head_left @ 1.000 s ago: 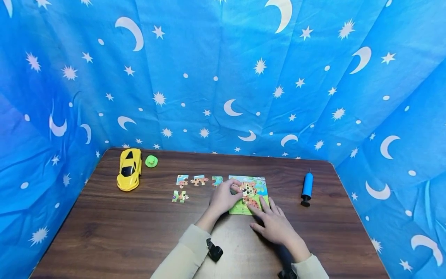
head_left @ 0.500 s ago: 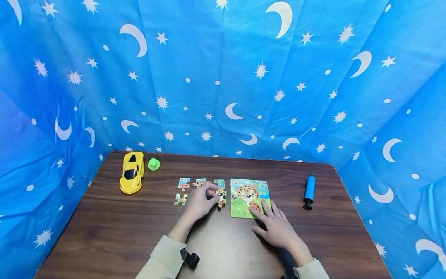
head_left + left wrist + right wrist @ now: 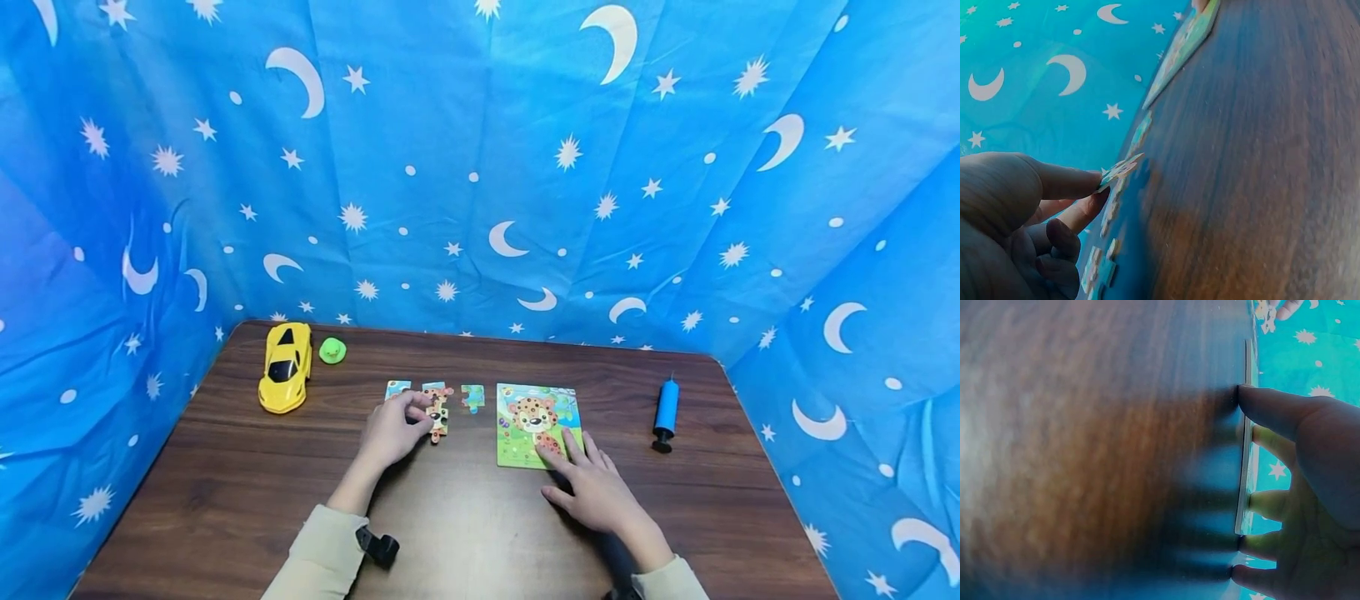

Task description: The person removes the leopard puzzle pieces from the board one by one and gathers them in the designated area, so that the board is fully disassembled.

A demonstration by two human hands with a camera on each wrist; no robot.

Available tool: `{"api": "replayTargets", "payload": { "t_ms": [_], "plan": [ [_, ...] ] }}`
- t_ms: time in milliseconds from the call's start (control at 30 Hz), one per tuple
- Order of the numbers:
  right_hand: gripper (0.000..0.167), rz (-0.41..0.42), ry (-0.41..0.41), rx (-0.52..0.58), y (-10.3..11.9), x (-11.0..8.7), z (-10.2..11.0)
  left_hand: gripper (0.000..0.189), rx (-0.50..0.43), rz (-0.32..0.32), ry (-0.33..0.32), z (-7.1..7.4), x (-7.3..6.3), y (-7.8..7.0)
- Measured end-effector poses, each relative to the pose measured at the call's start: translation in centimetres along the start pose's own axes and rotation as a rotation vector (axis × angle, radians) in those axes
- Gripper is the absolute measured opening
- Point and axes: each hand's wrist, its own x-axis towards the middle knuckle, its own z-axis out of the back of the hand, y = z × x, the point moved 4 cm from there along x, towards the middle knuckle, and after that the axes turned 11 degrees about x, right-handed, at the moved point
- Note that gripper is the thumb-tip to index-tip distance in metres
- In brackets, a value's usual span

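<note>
My left hand pinches a jigsaw piece between thumb and fingers. In the left wrist view this piece is tilted and raised above the table. Behind it lie a blue-green piece, an orange spotted piece and a blue-cornered piece, the last partly covered by my hand. Right of them lies a leopard puzzle board. My right hand is spread, its fingertips resting on the board's lower right part and the table beside it.
On the wooden table, a yellow toy car and a small green duck-like toy stand at the back left. A blue hand pump lies on the right. A blue moon-and-star curtain surrounds the table's back and sides.
My left hand has moved left from the board, carrying the jigsaw piece past the blue-green piece to the spotted one. My right hand stays on the board. The head view has shifted slightly.
</note>
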Motion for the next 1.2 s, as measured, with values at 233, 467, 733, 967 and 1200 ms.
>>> {"api": "replayTargets", "payload": {
  "t_ms": [233,467,733,967,1200],
  "plan": [
    [0.060,-0.006,0.000,0.013,0.1,-0.1,-0.1,0.025,0.064,0.021,0.004,-0.4,0.2,0.7],
    [0.060,-0.014,0.007,0.009,0.2,-0.2,-0.2,0.029,0.111,0.021,-0.016,-0.8,0.2,0.7],
    [0.060,-0.006,0.001,0.014,0.2,-0.2,-0.1,0.030,0.160,0.020,-0.046,-1.0,0.2,0.8],
    [0.060,-0.003,-0.004,0.009,0.1,-0.1,-0.1,0.027,0.157,0.012,-0.048,-0.9,0.1,0.7],
    [0.059,0.001,-0.016,0.014,0.3,-0.1,0.2,0.026,0.119,-0.058,-0.066,-1.1,0.1,-0.9]
  ]
}}
